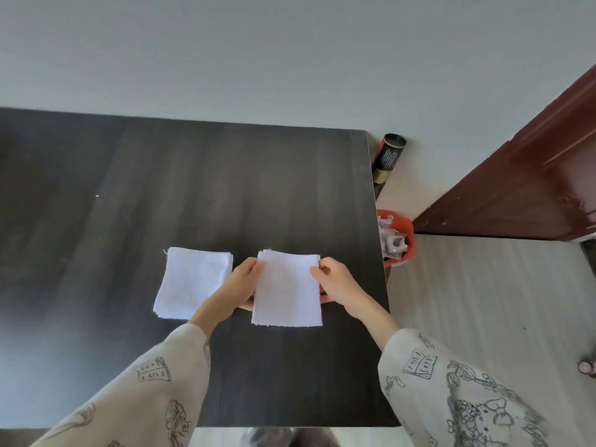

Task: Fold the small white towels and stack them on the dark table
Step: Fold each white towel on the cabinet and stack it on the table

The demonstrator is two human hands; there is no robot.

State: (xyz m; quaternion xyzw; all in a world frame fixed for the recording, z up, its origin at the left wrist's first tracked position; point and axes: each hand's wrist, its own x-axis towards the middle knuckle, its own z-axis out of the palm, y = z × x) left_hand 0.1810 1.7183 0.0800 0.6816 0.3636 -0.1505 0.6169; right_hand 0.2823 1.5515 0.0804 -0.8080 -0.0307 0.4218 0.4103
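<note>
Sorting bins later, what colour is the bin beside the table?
Red bin, seen in the head view.

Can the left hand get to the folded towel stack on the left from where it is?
Probably yes. The left hand grips the left edge of the held white towel, and the folded towel stack lies right beside it on the dark table with nothing between. It would have to let go first.

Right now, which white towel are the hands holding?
The towel on the right, nearer the table's right edge. The left hand and right hand pinch its sides. The other towel lies untouched to the left.
</note>
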